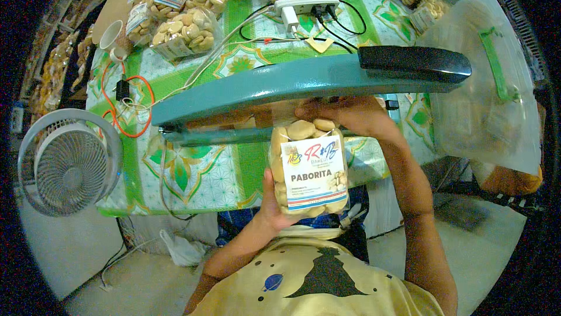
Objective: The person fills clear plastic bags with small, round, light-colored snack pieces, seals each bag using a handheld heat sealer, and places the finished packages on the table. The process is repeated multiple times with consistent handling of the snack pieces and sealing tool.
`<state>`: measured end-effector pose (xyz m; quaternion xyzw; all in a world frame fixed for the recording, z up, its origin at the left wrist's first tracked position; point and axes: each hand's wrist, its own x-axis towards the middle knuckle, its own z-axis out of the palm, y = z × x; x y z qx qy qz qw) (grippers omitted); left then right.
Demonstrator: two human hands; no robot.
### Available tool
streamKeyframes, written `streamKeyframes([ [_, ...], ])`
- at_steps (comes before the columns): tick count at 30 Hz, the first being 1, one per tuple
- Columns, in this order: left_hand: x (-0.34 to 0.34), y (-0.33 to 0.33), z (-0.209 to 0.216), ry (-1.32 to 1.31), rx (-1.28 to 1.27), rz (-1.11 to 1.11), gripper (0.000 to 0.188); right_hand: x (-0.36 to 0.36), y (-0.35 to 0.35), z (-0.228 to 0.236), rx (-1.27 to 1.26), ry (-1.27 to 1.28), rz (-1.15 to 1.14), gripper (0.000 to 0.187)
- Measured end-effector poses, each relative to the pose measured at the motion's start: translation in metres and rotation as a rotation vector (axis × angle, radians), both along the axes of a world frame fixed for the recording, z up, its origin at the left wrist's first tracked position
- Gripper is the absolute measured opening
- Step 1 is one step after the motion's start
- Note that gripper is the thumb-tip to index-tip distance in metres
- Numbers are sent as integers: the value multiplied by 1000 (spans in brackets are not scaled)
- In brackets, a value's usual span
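A clear plastic bag of round pale cookies (308, 132) with a white label stands upright in front of a teal hand sealer (251, 94) with a black handle grip. My left hand (273, 209) is closed round the bag's lower left side, its thumb up along the edge and its other fingers hidden behind. Up at the bag's mouth, my right hand (350, 114) grips the gathered plastic with bent fingers. That plastic top reaches in beneath the sealer's long arm, which partly hides the fingertips of my right hand.
Several filled cookie bags (186, 30) lie at the back left, beside a paper cup (113, 34). A power strip (304, 5) with plugs and loose cables sits behind the sealer. A grey fan (71, 164) stands at the left; a clear plastic sheet (488, 99) hangs at the right.
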<state>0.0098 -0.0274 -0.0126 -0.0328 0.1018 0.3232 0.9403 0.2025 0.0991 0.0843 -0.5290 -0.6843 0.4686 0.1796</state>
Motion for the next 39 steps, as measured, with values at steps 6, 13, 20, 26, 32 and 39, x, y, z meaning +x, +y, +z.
streamKeyframes([
  [6,6,11,28,-329,-152,81,106,26,19,-51,104,-27,77,51],
  [13,7,12,44,-127,-258,108,100,28,30,-73,530,-146,129,52],
  [20,6,7,46,29,-134,140,93,53,44,-62,846,-866,486,40],
  [26,9,9,51,109,-101,171,89,77,28,-93,1137,-794,542,45],
  [32,8,14,52,-115,-290,182,97,82,56,-36,198,-226,-18,43],
  [39,8,13,48,-173,-347,193,99,80,56,134,480,397,-114,43],
])
